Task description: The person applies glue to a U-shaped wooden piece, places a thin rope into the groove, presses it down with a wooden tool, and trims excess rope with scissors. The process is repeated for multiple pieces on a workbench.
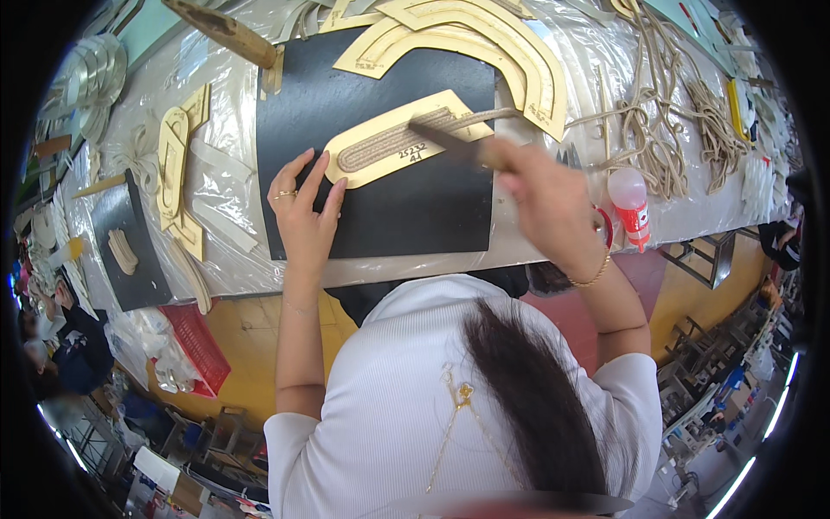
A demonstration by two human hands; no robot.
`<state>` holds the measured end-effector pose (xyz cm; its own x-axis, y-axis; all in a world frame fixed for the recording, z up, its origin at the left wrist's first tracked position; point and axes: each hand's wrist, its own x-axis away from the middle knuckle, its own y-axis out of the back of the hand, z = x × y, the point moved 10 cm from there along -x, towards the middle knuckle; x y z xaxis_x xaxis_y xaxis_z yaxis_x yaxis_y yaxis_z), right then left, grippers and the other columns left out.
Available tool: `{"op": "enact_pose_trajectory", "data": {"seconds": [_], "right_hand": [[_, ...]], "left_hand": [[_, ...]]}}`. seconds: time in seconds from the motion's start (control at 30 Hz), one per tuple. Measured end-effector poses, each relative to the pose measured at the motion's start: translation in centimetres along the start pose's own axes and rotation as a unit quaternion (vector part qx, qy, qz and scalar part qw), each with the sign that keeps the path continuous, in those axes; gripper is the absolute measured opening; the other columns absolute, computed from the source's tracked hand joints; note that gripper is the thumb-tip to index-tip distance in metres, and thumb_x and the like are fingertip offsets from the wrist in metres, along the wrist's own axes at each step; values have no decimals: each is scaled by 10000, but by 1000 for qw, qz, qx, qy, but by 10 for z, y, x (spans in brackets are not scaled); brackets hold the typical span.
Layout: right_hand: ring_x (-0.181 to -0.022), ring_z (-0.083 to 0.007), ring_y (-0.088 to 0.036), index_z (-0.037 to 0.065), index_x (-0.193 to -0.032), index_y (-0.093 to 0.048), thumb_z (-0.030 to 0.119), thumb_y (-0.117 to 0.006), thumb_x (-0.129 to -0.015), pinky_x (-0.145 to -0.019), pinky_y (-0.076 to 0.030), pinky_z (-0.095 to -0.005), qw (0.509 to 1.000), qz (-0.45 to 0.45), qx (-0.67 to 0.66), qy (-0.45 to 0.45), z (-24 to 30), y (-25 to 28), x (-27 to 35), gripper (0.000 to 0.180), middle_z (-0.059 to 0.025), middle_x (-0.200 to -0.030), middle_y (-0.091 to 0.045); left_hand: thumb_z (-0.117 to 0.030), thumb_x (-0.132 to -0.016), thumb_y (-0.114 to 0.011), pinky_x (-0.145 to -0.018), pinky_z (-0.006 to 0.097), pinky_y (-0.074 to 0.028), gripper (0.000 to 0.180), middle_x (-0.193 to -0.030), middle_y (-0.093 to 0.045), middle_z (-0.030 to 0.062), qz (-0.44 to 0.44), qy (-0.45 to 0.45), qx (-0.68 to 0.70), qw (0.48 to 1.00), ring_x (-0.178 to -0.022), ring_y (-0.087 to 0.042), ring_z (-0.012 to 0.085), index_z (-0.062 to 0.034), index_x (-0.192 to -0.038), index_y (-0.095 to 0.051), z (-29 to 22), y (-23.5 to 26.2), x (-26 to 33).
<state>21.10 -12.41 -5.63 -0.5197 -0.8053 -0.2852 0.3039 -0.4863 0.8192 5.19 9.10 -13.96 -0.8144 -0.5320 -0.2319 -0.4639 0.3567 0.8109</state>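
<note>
A pale yellow template board [353, 169] with rounded ends lies tilted on a black mat [406, 221]. Beige cord [393, 143] is laid on it in a long, flat, narrow coil, and its loose end runs off to the right. My left hand [304, 203] has its fingers spread, with the fingertips at the board's left end. In my right hand [553, 195], blurred by motion, is a wooden-handled tool [450, 144] with a dark, tapering blade. Its tip is over the cord; I cannot tell whether it touches.
Curved template boards [475, 30] are stacked at the mat's far edge, beside a wooden stick [226, 36]. To the right stand a red-and-clear bottle [629, 208] and tangled cord [648, 130]. Smaller templates [173, 164] and another black mat [143, 277] lie left, above a red basket [197, 346].
</note>
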Motion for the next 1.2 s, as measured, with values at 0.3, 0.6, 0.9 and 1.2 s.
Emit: {"op": "enact_pose_trajectory", "data": {"seconds": [0.3,0.6,0.9,1.2], "right_hand": [[-559,-255,-557,251,-1435,-564,142,-685,-910,-510,-453,-378,996,21,68,-46,-26,-11,-1,549,-72,-708,-539],[-629,-266,-611,242,-1439,-555,95,-675,-911,-546,-487,-370,996,46,64,-51,-25,-19,-5,561,-71,-751,-579],[-533,-225,-551,281,-1393,-604,154,-690,-920,-497,-458,-376,983,88,159,11,-11,-30,-10,498,-49,-712,-552],[-583,-253,-569,231,-1418,-581,81,-699,-892,-527,-459,-392,994,73,77,15,-4,-35,-18,559,-77,-728,-566]], "left_hand": [[-344,-824,-807,-1063,437,-328,521,-1289,-582,67,-13,41,-57,997,-1213,-489,273,-107,-1271,-683,-1,-5,-11],[-443,-754,-838,-1068,440,-300,647,-1315,-541,64,46,75,-57,994,-1233,-448,286,-150,-1306,-670,4,-8,-23],[-508,-680,-853,-1095,460,-241,727,-1351,-497,55,40,15,-65,997,-1278,-396,289,-207,-1314,-663,1,-9,-20],[-467,-704,-861,-1095,456,-239,697,-1364,-501,60,42,14,-56,997,-1281,-393,290,-197,-1314,-659,0,-11,-19]]}}
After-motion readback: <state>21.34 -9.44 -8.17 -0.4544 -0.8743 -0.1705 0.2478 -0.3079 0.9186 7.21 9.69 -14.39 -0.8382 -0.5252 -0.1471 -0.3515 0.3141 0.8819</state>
